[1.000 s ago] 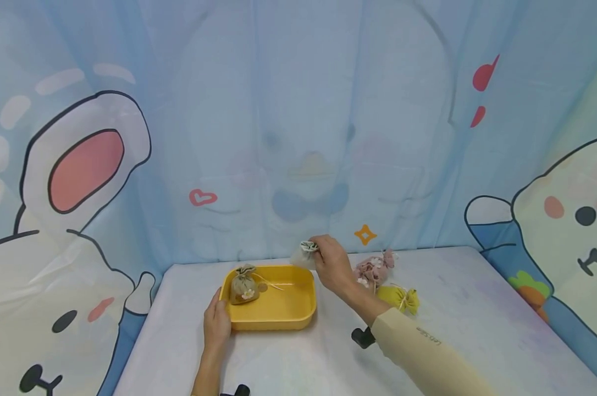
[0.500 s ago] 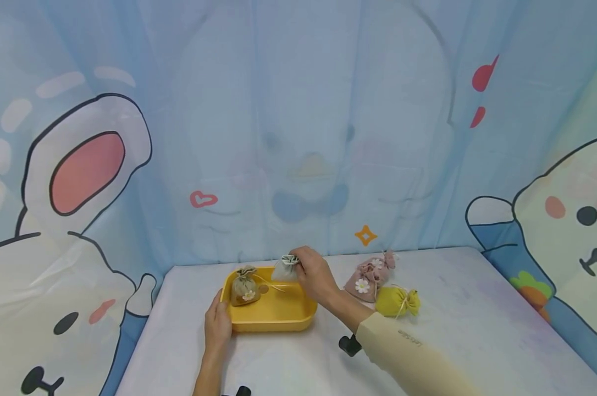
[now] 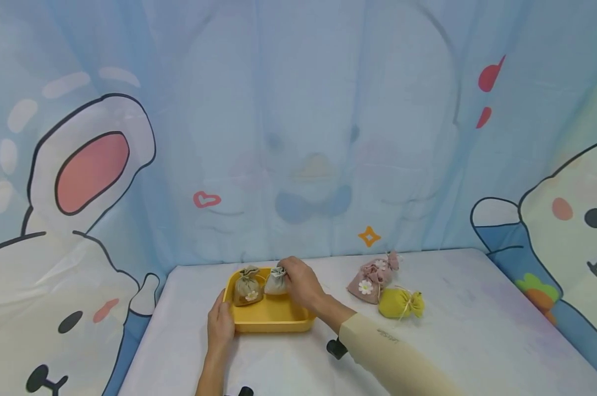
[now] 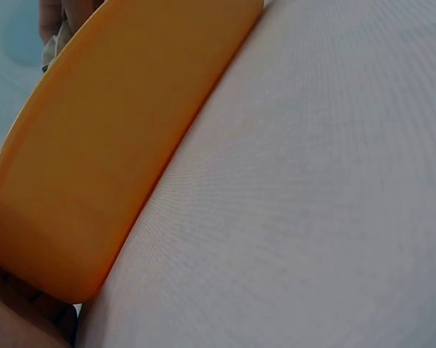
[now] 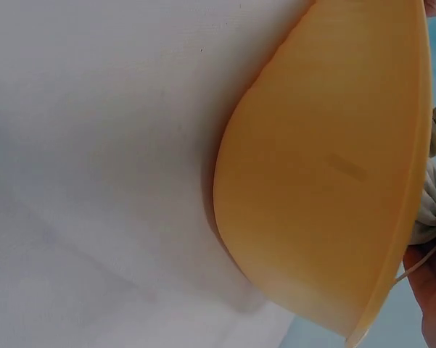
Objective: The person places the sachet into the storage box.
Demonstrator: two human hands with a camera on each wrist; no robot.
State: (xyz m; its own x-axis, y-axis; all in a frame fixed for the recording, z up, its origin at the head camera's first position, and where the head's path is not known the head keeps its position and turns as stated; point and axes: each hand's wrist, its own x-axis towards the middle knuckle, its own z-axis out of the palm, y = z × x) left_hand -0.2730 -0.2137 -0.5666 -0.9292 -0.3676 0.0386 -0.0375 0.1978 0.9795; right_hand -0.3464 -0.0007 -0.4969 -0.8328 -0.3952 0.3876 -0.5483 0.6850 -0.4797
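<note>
A yellow plastic tray (image 3: 271, 325) rests on the table, with my left hand (image 3: 221, 324) gripping its left end. In the left wrist view, fingers (image 4: 29, 301) bend round the tray's corner. Inside the tray, on the left, stands an olive-brown drawstring pouch (image 3: 247, 290) with a white flower. My right hand (image 3: 302, 283) pinches a pale grey-green drawstring pouch (image 3: 276, 282) by its gathered neck, low inside the tray beside the brown one. The right wrist view shows the pale pouch (image 5: 429, 210) beyond the tray's rim, a cord trailing over the edge.
Right of the tray lie pink drawstring pouches (image 3: 370, 279) with white flowers, and a yellow-green pouch (image 3: 399, 303) in front of them. A white cloth (image 3: 457, 330) covers the table. A blue cartoon-print curtain (image 3: 308, 137) hangs behind it.
My right hand has carried the pale pouch left and down, from above the tray's right rim to inside the tray beside the brown pouch. My left hand stays on the tray.
</note>
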